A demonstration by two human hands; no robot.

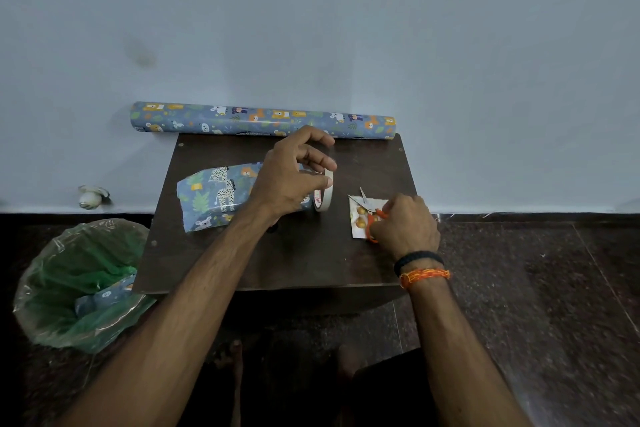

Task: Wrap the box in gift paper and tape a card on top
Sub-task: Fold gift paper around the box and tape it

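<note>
On the small dark table (242,263) my left hand (291,180) pinches the tape roll (325,196), standing it on edge just beside the wrapped box (214,199) — probably so a strip can be pulled free. My right hand (405,225) curls around the orange scissors (372,218), which rest on the card (360,218) at the table's right side, ready for cutting, I judge. The gift paper roll (263,121) lies along the far edge against the wall, out of the way. Left of the table the bin (34,288) — lined with green plastic — holds a scrap of the same paper (104,298)
</note>
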